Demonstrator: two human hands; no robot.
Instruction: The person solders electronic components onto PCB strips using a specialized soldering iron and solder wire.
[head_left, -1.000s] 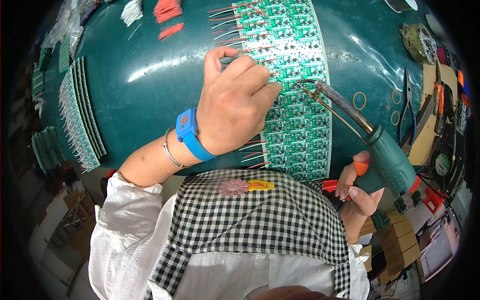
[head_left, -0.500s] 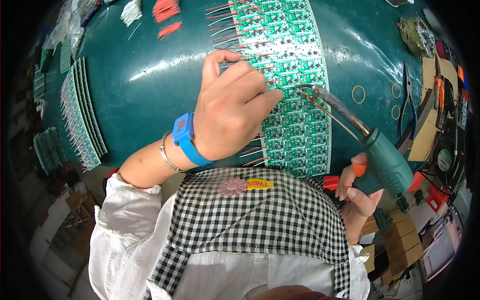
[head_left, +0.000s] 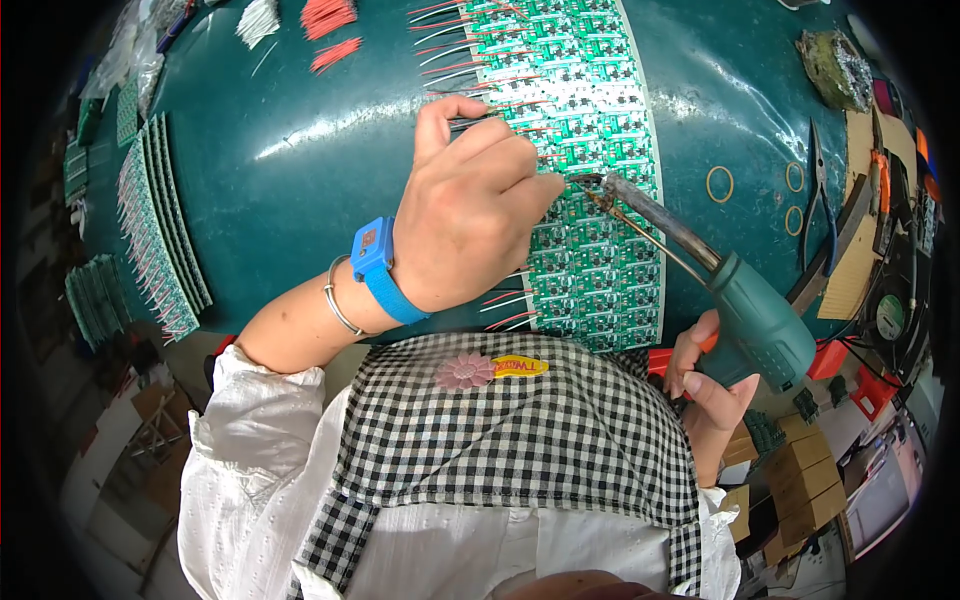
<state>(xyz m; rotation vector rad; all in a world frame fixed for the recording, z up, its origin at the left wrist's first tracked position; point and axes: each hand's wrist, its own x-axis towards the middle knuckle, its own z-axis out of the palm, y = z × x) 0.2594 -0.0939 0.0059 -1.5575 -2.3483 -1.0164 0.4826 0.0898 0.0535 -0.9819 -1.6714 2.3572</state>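
Note:
A long panel of green circuit boards (head_left: 610, 255) lies on the table before me, with red, white and black wires (head_left: 445, 48) sticking out along its left edge. Over its middle my left hand (head_left: 470, 205) is closed, thumb and index finger pinched near the boards. What they pinch is hidden. Around that wrist sit a blue wrist strap (head_left: 375, 262) and a bangle. My right hand (head_left: 712, 385) grips a green soldering gun (head_left: 755, 315) with an orange trigger, at the panel's right. Its dark metal tip reaches the boards just beside my left fingertips.
At the left stand stacks of wired board panels (head_left: 160, 230). Bundles of red wires (head_left: 328, 18) and white wires (head_left: 258, 22) lie at the back. Rubber bands (head_left: 720, 184), pliers (head_left: 818, 195) and a tin-like lump (head_left: 835, 72) are on the right.
The soldering gun has shifted left, bringing its tip closer to my left fingertips. My left hand has moved only slightly and stays pinched.

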